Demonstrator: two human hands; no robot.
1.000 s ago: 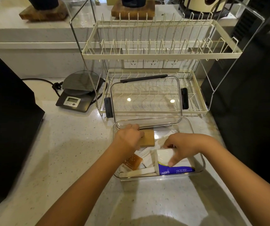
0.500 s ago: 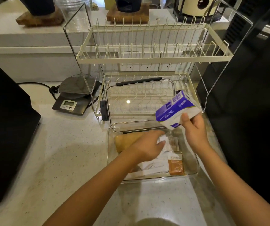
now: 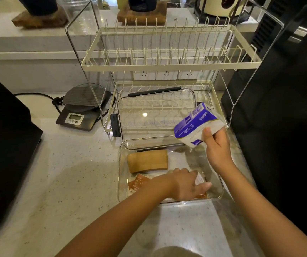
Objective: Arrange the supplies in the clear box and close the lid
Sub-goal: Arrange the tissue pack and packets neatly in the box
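Observation:
The clear box (image 3: 120,175) stands on the counter in front of me. A tan wooden block (image 3: 147,161) lies in its far left part. Orange and white sachets (image 3: 137,183) lie along its near side. My left hand (image 3: 188,184) reaches into the box and presses flat on the sachets, fingers spread. My right hand (image 3: 216,145) holds a purple and white tissue pack (image 3: 195,125) tilted above the box's far right corner. The clear lid (image 3: 156,112) with black clips leans in the lower tier of the dish rack behind the box.
A cream two-tier dish rack (image 3: 169,65) stands behind the box. A digital scale (image 3: 83,110) with a cable sits to the left. Black appliances flank the counter at left (image 3: 2,141) and right (image 3: 282,108). Wooden bases and jars stand on the back ledge.
My right hand lifted the tissue pack out of the box up to its far right. My left hand moved from the wooden block to the sachets at the near side.

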